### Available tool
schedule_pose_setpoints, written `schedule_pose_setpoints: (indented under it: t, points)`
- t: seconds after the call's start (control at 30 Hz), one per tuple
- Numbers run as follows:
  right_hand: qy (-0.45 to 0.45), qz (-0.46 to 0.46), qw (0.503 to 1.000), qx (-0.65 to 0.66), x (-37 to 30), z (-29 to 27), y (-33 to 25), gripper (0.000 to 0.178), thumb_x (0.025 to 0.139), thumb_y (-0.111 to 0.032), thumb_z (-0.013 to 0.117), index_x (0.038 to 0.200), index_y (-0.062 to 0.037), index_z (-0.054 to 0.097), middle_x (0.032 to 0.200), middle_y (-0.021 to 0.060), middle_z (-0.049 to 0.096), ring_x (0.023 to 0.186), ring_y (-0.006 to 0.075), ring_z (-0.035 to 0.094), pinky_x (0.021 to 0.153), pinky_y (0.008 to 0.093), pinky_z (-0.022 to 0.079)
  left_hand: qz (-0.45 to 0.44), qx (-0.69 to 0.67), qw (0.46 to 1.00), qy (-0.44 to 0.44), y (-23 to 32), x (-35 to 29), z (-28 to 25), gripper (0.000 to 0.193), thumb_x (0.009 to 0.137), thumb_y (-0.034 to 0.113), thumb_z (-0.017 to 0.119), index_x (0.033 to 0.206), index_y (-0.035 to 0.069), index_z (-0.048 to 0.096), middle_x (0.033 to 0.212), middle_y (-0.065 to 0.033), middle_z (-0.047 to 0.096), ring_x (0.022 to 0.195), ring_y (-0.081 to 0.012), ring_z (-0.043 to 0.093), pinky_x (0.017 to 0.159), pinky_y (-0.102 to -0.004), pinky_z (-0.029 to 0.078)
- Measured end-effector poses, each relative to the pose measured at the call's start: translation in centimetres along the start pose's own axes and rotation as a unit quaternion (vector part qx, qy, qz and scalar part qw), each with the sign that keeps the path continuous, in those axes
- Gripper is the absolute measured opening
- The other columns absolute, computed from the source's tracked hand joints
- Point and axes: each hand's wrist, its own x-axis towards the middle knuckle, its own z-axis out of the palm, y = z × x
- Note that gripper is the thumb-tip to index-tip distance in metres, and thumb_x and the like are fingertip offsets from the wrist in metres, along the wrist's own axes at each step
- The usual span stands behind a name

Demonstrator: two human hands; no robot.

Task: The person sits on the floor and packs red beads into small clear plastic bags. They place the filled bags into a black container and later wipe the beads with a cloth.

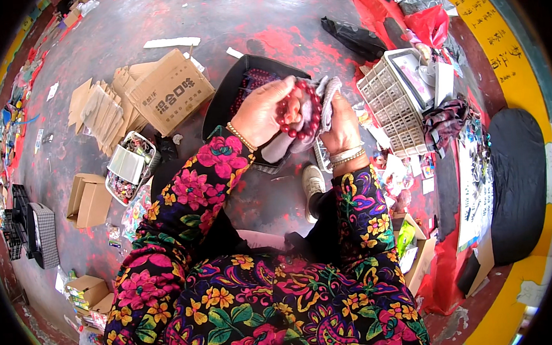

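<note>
A loop of dark red beads (301,133) hangs between my two hands in the middle of the head view. My left hand (261,114) is closed, its fingers curled at the beads' left side. On the right, my right hand (344,125) grips a bunched grey cloth (326,92), which lies behind and against the beads. The fingertips of both hands are partly hidden by cloth and beads. Below them stands a black bin (219,104) with dark, red-and-purple patterned contents. Bracelets circle both my wrists.
Flattened and open cardboard boxes (169,93) lie to the left, near a white basket (125,193) of small items. A cream plastic crate (391,111) stands on the right. My shoe (313,189) is near the bin. Red scraps dot the grey floor (265,205).
</note>
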Motion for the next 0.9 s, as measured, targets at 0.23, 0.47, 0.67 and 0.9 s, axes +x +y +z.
schedule_pose_setpoints:
  t: [0.23, 0.47, 0.67, 0.9]
  points:
    - [-0.093, -0.101, 0.978, -0.155, -0.9, -0.3, 0.3, 0.025, 0.087, -0.017, 0.059, 0.107, -0.0027, 0.053, 0.097, 0.0041, 0.061, 0.083, 0.0112, 0.058, 0.072, 0.0244, 0.047, 0.020, 0.020, 0.998, 0.047, 0.0, 0.3, -0.8, 0.033, 0.092, 0.035, 0.046, 0.092, 0.004, 0.056, 0.078, -0.0051, 0.059, 0.066, -0.0152, 0.056, 0.065, -0.0290, 0.045]
    - [-0.016, -0.148, 0.912, -0.382, -1.5, 1.3, -0.1, 0.027, 0.091, -0.026, 0.052, 0.088, -0.0006, 0.059, 0.073, 0.0018, 0.059, 0.066, 0.0084, 0.054, 0.058, 0.0227, 0.044, -0.047, 0.057, 0.997, -0.028, 0.2, 0.4, -1.0, 0.035, 0.089, 0.038, 0.052, 0.077, 0.006, 0.058, 0.064, -0.0049, 0.057, 0.055, -0.0152, 0.054, 0.053, -0.0259, 0.044]
    - [0.001, -0.045, 0.941, -0.335, -1.3, 1.1, -0.8, 0.036, 0.094, -0.034, 0.044, 0.090, -0.0011, 0.059, 0.077, 0.0037, 0.060, 0.067, 0.0110, 0.055, 0.059, 0.0256, 0.046, -0.082, 0.115, 0.989, 0.036, -0.4, 0.1, -0.3, 0.032, 0.090, 0.032, 0.051, 0.072, 0.007, 0.056, 0.060, -0.0026, 0.053, 0.051, -0.0125, 0.047, 0.048, -0.0245, 0.036]
    - [0.018, -0.013, 1.000, 0.014, -0.4, 0.0, -0.6, 0.039, 0.093, -0.034, 0.044, 0.110, 0.0002, 0.053, 0.107, 0.0117, 0.059, 0.098, 0.0227, 0.056, 0.089, 0.0362, 0.044, 0.023, -0.060, 0.998, 0.016, 0.3, 0.3, -1.7, 0.027, 0.092, 0.028, 0.047, 0.088, 0.004, 0.057, 0.077, -0.0059, 0.060, 0.065, -0.0155, 0.054, 0.063, -0.0266, 0.043]
